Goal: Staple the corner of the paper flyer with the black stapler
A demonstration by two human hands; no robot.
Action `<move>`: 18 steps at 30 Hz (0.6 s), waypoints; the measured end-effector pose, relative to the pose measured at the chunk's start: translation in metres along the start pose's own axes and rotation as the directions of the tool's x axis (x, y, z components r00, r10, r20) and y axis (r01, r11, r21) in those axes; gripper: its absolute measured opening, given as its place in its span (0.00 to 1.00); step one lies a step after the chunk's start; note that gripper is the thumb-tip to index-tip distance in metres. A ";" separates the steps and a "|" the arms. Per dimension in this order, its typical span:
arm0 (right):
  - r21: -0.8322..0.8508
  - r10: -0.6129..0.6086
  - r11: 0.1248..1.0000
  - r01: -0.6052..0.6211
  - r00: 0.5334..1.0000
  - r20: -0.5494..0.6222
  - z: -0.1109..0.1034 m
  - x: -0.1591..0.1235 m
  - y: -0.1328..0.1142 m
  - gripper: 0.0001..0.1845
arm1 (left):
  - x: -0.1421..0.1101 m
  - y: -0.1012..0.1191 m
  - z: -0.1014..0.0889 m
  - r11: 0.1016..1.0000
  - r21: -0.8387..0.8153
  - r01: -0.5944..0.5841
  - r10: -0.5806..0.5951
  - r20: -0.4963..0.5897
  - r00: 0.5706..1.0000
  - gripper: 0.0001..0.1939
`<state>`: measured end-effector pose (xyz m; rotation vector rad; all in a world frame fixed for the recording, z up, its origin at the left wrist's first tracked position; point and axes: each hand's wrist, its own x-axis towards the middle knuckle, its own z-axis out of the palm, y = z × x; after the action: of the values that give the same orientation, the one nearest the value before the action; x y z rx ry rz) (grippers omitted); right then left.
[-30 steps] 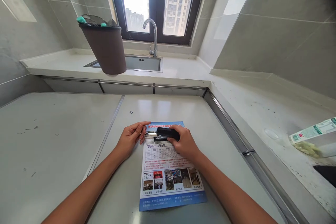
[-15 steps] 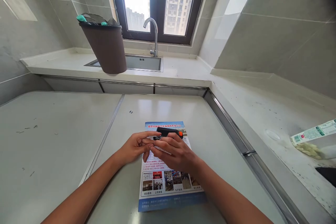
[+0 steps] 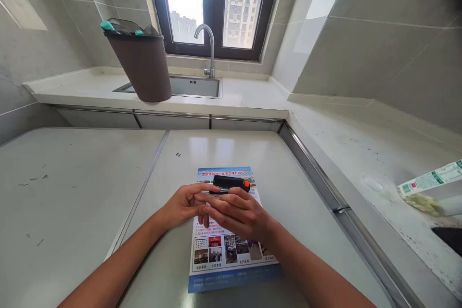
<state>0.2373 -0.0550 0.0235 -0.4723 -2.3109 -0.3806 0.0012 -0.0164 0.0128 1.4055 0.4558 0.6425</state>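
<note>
My left hand (image 3: 187, 206) and my right hand (image 3: 240, 211) meet over a printed flyer (image 3: 216, 279) on the white tabletop. Their fingers are bent and touch at the tips, with the left index finger stretched along the top. A thin dark and shiny piece (image 3: 219, 192) shows between the fingers; its kind cannot be made out, and most of it is hidden. Just beyond the fingertips, a black handheld tool with an orange part (image 3: 231, 182) lies across the upper flyer. My right knuckles cover some of its near side.
Two small dark bits (image 3: 178, 154) lie beyond the flyer; several more are scattered at left. At the back, a tilted brown bin (image 3: 142, 65) stands before a sink (image 3: 198, 87) with a faucet (image 3: 212, 53). A green-and-white package (image 3: 433, 180) rests on the right counter (image 3: 335, 130).
The fingers have shifted slightly, and less of the dark piece between them shows. The whole view has moved a little, while the tool and flyer stay in place.
</note>
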 end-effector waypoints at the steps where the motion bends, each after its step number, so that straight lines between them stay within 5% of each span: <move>1: -0.017 0.008 1.000 -0.008 1.000 -0.026 -0.002 -0.001 0.002 0.12 | 0.000 0.000 -0.003 0.999 -0.002 -0.040 0.040 -0.026 0.999 0.24; 4: -0.081 0.167 0.981 -0.176 0.980 -0.106 -0.011 -0.008 0.016 0.12 | -0.001 0.002 -0.014 0.985 0.059 -0.164 0.171 -0.160 0.972 0.19; 7: -0.153 0.436 0.872 -0.465 0.880 -0.185 -0.021 -0.026 0.046 0.11 | 0.000 0.004 -0.022 0.976 0.127 -0.177 0.207 -0.282 0.937 0.15; 10: -0.234 0.652 0.684 -0.691 0.723 -0.230 -0.029 -0.057 0.081 0.06 | 0.001 0.004 -0.026 0.976 0.152 -0.159 0.204 -0.359 0.911 0.13; 15: -0.129 0.900 0.302 -0.945 0.327 -0.289 -0.029 -0.106 0.121 0.08 | 0.002 0.002 -0.031 0.974 0.187 -0.129 0.202 -0.448 0.871 0.13; 18: -0.033 0.944 0.238 -0.971 0.239 -0.228 -0.023 -0.116 0.127 0.10 | 0.003 0.001 -0.036 0.969 0.225 -0.101 0.212 -0.551 0.807 0.13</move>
<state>0.3844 0.0230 -0.0271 -1.7747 -1.3683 0.0466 -0.0202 0.0127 0.0093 1.4201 0.9029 1.2003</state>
